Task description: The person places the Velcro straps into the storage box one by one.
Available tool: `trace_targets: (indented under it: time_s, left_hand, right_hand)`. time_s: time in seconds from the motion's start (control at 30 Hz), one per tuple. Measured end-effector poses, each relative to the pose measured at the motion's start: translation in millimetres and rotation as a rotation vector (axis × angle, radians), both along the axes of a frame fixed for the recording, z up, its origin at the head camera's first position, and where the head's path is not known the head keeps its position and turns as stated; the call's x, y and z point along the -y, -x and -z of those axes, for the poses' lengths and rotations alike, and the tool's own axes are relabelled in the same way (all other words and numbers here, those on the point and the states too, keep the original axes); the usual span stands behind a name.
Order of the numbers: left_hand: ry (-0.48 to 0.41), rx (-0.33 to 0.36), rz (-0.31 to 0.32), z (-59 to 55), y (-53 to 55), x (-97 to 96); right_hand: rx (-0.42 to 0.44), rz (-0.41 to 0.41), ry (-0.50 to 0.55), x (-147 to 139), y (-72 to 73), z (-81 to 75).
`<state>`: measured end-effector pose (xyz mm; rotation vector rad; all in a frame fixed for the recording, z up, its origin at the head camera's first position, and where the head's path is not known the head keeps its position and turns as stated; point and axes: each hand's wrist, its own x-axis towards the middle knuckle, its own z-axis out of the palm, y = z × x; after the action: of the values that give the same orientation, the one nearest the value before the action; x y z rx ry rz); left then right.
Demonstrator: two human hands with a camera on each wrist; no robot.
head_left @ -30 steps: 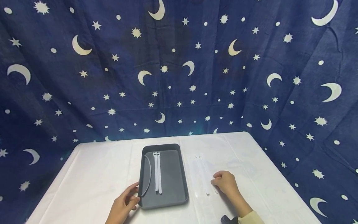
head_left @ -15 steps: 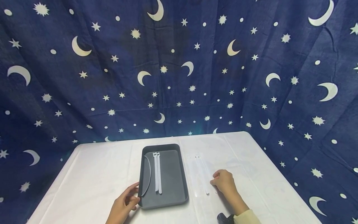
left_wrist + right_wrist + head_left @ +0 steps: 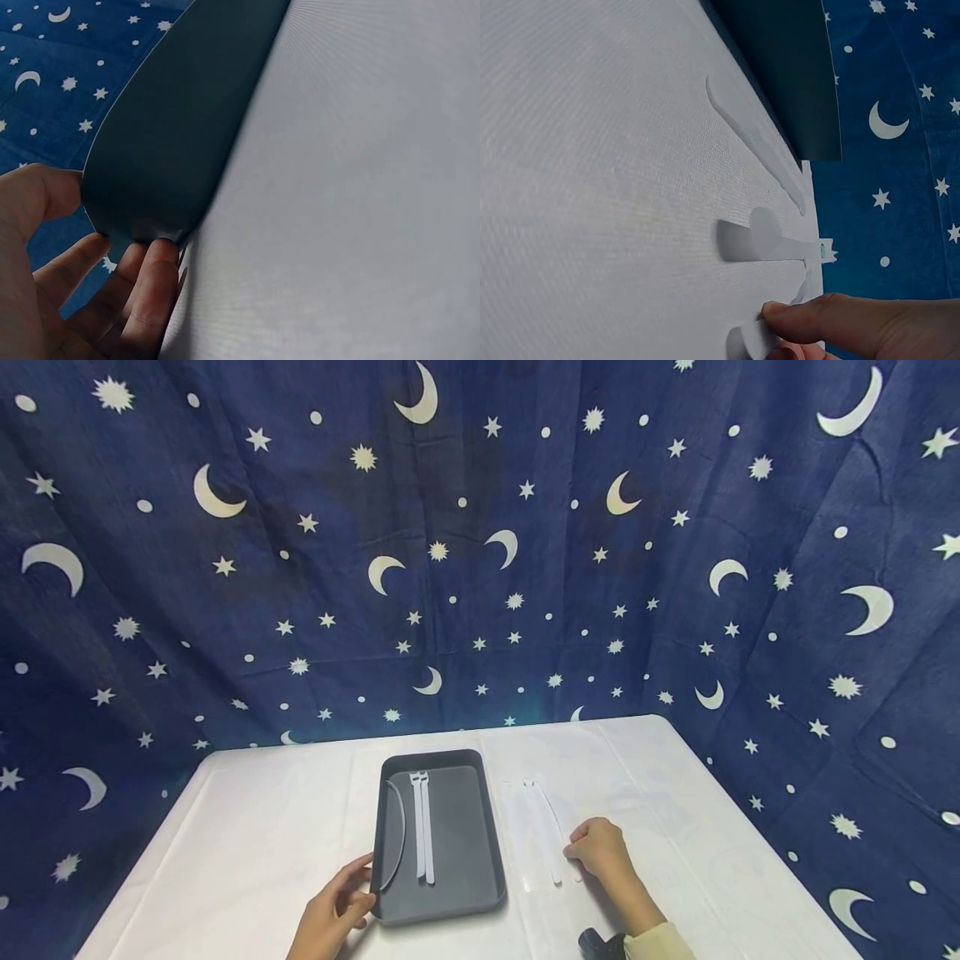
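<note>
My left hand (image 3: 330,906) holds the front left corner of a dark grey tray (image 3: 465,843), thumb at the rim and fingers against the outer wall, as the left wrist view shows. Inside the tray lie two straight white straps with slotted heads (image 3: 423,827) and one curved strip (image 3: 402,835) along the left wall. Right of the tray, my right hand (image 3: 603,856) pinches a white strap (image 3: 759,339) near its rounded end, between thumb and fingers. Its middle bows. Beside it on the table lie two more white straps, one with a raised rounded end (image 3: 769,232), the other (image 3: 754,142) nearer the tray.
A white cloth covers the table (image 3: 262,827). Behind and to the right hangs a dark blue curtain (image 3: 480,577) with moons and stars. A black device (image 3: 600,943) sits at my right wrist, by a pale sleeve (image 3: 660,943).
The strap in my right hand now bows in a curve where it lay straighter. My right hand has shifted only slightly. The left hand and tray have stayed in place.
</note>
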<state>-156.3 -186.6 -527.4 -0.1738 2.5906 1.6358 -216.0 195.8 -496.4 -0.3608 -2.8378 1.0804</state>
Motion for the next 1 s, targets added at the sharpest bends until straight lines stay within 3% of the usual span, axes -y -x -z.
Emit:
trace_targets:
  time_s: [0.37, 0.63, 1.0]
  left_hand:
    - [-0.001, -0.001, 0.0, 0.9, -0.8, -0.6]
    - [0.001, -0.003, -0.003, 0.9, -1.4, -1.1]
    - [-0.007, -0.009, 0.001, 1.2, -1.5, -0.7]
  right_hand:
    - [0.032, 0.01, 0.01, -0.9, 1.4, -3.1]
    - [0.037, 0.004, -0.061, 5.2, 0.7, -6.7]
    - [0.046, -0.031, -0.072, 3.9, 6.8, -3.9]
